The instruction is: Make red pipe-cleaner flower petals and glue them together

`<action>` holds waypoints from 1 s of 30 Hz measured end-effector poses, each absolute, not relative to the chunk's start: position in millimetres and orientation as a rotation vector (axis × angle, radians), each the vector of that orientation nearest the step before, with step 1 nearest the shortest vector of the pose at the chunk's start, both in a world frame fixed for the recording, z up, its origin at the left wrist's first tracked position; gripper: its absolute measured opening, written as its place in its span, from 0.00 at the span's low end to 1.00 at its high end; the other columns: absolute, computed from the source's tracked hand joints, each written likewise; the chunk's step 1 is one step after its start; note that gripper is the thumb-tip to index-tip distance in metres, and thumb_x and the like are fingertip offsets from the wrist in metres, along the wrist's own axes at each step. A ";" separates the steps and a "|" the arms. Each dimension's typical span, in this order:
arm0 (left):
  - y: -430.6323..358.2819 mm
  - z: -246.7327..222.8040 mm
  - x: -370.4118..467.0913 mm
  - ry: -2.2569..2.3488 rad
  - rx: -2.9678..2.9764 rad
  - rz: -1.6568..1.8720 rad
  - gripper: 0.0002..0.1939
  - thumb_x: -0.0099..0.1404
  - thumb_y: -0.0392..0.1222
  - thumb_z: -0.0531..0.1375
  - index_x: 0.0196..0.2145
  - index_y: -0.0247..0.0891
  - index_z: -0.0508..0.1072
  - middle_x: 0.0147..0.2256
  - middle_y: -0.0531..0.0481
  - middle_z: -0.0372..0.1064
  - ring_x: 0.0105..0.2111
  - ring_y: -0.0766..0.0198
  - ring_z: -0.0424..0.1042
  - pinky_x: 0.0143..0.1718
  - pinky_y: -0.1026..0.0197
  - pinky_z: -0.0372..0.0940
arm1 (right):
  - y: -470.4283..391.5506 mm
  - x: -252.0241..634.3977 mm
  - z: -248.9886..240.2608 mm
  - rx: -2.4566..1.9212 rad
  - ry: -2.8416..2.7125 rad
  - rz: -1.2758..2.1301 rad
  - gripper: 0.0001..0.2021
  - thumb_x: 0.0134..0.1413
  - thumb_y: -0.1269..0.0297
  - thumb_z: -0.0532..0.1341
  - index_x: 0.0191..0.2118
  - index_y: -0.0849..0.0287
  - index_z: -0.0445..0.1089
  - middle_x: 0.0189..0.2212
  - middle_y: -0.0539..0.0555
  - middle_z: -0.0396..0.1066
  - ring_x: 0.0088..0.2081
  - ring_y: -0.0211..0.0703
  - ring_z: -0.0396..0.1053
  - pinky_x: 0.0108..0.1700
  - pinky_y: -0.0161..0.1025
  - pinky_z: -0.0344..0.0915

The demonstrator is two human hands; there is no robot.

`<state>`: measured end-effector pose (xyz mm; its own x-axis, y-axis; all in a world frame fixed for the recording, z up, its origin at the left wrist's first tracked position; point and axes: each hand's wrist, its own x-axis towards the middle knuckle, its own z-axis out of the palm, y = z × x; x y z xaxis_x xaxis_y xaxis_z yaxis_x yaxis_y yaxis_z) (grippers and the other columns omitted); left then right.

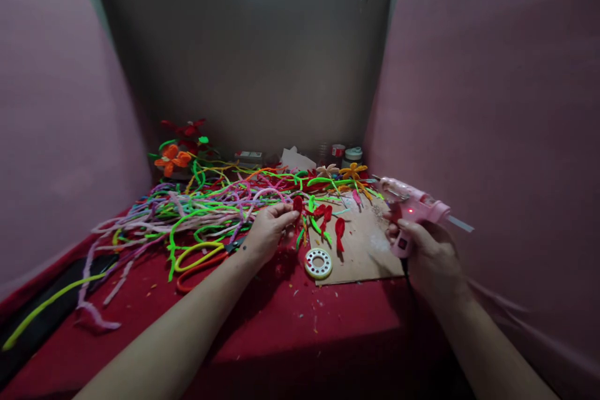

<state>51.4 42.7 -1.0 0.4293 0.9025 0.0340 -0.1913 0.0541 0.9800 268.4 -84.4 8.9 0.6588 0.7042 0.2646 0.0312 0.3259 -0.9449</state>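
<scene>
Between the thumb and fingers of my left hand (269, 231) is a red pipe-cleaner petal (297, 204), pinched above the table. My right hand (435, 256) is wrapped round the handle of a pink hot glue gun (412, 200); its small red light glows, and a glue stick (461, 224) pokes out of the back. The gun's nozzle points left, apart from the petal. More red petals lie by my left hand, one loose petal (340, 234) resting on the cardboard sheet (360, 262). Short green pipe-cleaner pieces (323, 225) lie beside them.
A heap of colourful pipe cleaners (210, 200) spreads over the red cloth (281, 337). Scissors (201, 262) with yellow and orange handles lie left of my wrist. A white tape roll (318, 263) overlaps the cardboard's edge. Finished flowers (173, 159) stand at the back left. Pink walls flank both sides.
</scene>
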 end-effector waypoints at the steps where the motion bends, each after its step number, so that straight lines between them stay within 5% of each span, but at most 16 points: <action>1: 44.9 -0.6 50.0 0.740 1.216 0.988 0.11 0.49 0.42 0.64 0.28 0.35 0.68 0.17 0.58 0.62 0.12 0.76 0.57 0.12 0.72 0.48 | -79.4 261.1 10.5 -1.056 -0.754 0.629 0.08 0.41 0.64 0.61 0.31 0.61 0.70 0.28 0.54 0.71 0.24 0.37 0.65 0.27 0.36 0.62; 8: 56.3 1.0 40.8 0.704 1.095 1.136 0.11 0.51 0.42 0.64 0.29 0.37 0.67 0.19 0.61 0.59 0.14 0.78 0.55 0.15 0.73 0.53 | -42.3 223.1 20.6 -0.785 -0.818 1.083 0.08 0.43 0.66 0.60 0.33 0.59 0.71 0.26 0.52 0.72 0.23 0.37 0.67 0.23 0.33 0.63; 14: 57.8 2.8 36.6 0.709 0.999 1.143 0.10 0.52 0.42 0.63 0.27 0.36 0.66 0.18 0.61 0.58 0.13 0.78 0.54 0.16 0.72 0.54 | -21.9 211.0 30.9 -1.016 -1.131 0.983 0.07 0.43 0.60 0.60 0.22 0.56 0.68 0.16 0.51 0.67 0.18 0.39 0.61 0.18 0.35 0.58; 30: 55.8 -15.0 43.3 0.700 1.009 0.967 0.08 0.54 0.41 0.60 0.26 0.36 0.65 0.15 0.60 0.53 0.11 0.76 0.50 0.11 0.71 0.44 | -25.3 220.7 -9.7 -1.226 -1.229 0.906 0.11 0.52 0.53 0.56 0.29 0.53 0.69 0.19 0.50 0.67 0.20 0.42 0.64 0.20 0.38 0.60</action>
